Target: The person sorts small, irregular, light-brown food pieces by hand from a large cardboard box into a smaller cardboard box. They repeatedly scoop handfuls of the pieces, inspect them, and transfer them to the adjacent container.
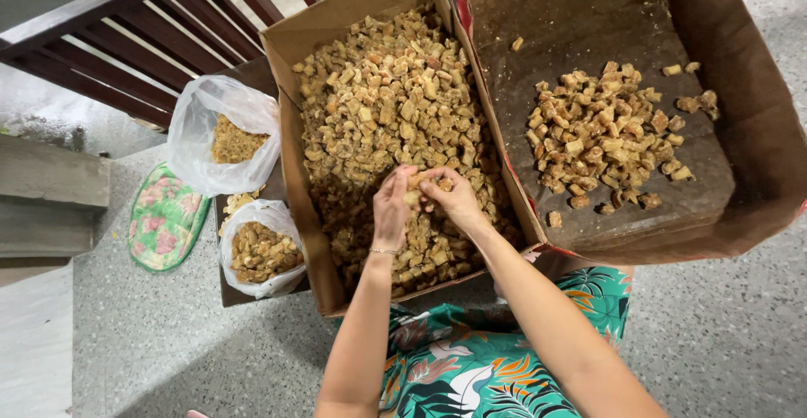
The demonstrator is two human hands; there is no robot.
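A cardboard box (294, 145) in front of me is heaped with small tan-brown chunks (387, 98). My left hand (392, 208) and my right hand (454, 201) meet over the near part of the heap. Together their fingertips pinch one small chunk (415, 184) between them. A thin bracelet circles my left wrist. To the right, a second, larger cardboard box (756, 132) holds a smaller pile of the same chunks (605, 136) on its dark stained bottom.
Left of the full box stand two clear plastic bags (197, 145) (261, 254) partly filled with chunks. A flowered green fan-shaped mat (164, 220) lies on the speckled floor. Dark red railing bars (126, 56) run along the top left. My green leaf-print lap (471, 359) is below.
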